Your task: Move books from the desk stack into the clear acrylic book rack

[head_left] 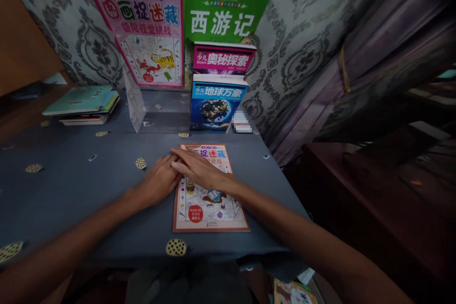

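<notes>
Right now, your left hand (158, 181) and right hand (201, 169) rest open and flat on an orange-bordered white paperback puzzle book (210, 213), the right fingers (185, 162) extended across the left fingertips, gripping nothing. The book lies near the front edge of a slate-blue dotted tablecloth (71, 190). Toward the back edge, a glossy blue globe-covered book (213, 107) stands upright just beside a clear acrylic display stand (156, 116), below a green cover book (224, 7).

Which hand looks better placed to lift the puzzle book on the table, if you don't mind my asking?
The right, I'd judge: the right hand lies flat across the puzzle book, while the left hand sits mostly off the book's left edge, over the blue-grey tablecloth.
</notes>
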The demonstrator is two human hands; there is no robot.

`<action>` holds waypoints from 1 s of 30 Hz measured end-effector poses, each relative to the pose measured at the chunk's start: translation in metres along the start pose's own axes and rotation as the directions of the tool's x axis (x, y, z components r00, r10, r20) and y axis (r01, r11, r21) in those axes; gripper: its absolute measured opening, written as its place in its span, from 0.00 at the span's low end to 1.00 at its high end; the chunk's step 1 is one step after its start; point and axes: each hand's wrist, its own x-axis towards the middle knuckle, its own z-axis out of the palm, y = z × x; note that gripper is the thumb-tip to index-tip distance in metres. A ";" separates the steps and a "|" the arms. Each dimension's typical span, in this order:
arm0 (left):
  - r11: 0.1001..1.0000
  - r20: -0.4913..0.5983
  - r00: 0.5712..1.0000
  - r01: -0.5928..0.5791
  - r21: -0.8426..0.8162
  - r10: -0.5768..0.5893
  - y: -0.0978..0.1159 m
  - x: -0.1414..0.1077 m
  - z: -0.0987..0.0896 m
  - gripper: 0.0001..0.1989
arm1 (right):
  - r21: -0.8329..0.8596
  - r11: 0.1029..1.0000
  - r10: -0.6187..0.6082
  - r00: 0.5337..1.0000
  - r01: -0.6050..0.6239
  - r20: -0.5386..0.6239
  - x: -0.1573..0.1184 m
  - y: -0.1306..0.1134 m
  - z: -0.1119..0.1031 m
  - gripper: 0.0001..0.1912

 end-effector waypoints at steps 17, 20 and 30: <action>0.998 0.041 0.998 -0.041 0.056 0.038 -0.001 0.001 -0.006 0.16 | 0.133 0.968 0.241 0.938 -0.213 -0.250 -0.062 0.090 -0.045 0.37; 0.998 0.034 0.999 -0.042 0.038 0.040 -0.003 0.000 -0.005 0.17 | 0.144 0.970 0.230 0.937 -0.197 -0.265 -0.069 0.085 -0.043 0.36; 0.998 0.016 0.998 -0.053 0.026 0.053 -0.006 0.000 -0.003 0.17 | 0.017 1.000 0.007 0.995 -0.005 -0.104 -0.117 -0.006 -0.013 0.27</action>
